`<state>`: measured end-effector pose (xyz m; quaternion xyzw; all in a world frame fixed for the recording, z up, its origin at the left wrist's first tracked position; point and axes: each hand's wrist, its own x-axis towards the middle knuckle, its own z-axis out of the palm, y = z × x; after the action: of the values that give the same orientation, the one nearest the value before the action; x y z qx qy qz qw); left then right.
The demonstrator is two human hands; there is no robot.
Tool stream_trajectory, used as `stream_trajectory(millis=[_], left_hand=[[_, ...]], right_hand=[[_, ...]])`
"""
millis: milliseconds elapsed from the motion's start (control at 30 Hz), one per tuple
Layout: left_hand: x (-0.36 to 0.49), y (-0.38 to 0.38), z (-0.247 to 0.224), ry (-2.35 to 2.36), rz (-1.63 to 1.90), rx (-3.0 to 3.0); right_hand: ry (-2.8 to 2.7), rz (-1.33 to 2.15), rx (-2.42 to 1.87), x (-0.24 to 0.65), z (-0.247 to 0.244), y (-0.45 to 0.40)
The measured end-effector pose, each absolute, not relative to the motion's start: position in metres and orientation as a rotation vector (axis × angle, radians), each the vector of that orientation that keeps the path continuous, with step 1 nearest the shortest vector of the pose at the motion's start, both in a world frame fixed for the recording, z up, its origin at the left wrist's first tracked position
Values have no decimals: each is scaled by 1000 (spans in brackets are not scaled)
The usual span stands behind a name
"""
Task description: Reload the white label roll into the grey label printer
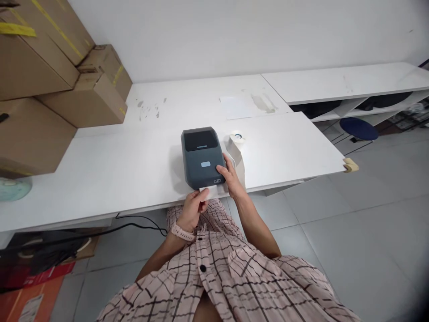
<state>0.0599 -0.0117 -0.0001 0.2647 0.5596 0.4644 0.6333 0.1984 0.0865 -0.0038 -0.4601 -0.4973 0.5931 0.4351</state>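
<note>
A dark grey label printer (197, 156) sits near the front edge of the white table, its lid down. From its front comes a white label (209, 192), pinched between the thumb and fingers of my left hand (193, 206). My right hand (229, 175) grips the printer's right front corner, thumb on top and fingers along the side. Just right of the printer lies a label roll (237, 137), its loose strip (238, 163) trailing toward the table's front edge.
Cardboard boxes (97, 98) are stacked on the table's left. A paper sheet (235, 108) lies toward the wall. The table's right corner has a tan guard (350, 165). A blue stool (358, 128) stands at right; a black cable (134, 224) hangs below the table.
</note>
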Motion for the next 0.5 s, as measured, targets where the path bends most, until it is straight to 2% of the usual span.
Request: stream_trajectory(millis=[500], left_hand=[[62, -9, -4, 1436, 1149, 716]], right_hand=[[-1346, 1296, -1188, 184, 31, 112]])
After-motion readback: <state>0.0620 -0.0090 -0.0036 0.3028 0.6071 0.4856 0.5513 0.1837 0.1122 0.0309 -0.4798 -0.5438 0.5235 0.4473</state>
